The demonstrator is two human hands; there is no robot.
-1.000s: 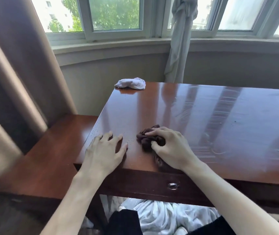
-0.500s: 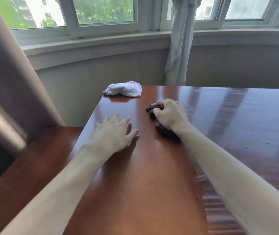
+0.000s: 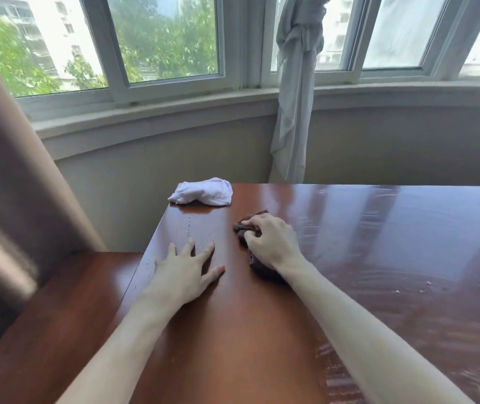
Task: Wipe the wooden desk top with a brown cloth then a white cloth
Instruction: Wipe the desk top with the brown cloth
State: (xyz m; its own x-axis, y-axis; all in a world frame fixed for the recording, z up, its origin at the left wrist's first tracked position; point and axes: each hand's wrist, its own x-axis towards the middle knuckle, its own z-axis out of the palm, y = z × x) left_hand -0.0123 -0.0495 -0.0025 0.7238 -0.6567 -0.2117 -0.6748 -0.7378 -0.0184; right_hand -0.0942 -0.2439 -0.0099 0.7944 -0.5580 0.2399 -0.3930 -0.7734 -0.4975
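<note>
Cloth is soft and light, so your right hand [image 3: 271, 243], fingers curled round the bunched brown cloth [image 3: 257, 265] near the desk top's [image 3: 262, 330] far left corner, should grip mid-wad, left hand [image 3: 185, 274] splayed flat, holding nothing.

White cloth [image 3: 202, 192] at desk [image 3: 378, 228] far-left corner; brown cloth [image 3: 257, 265] nearer, rightward.
</note>
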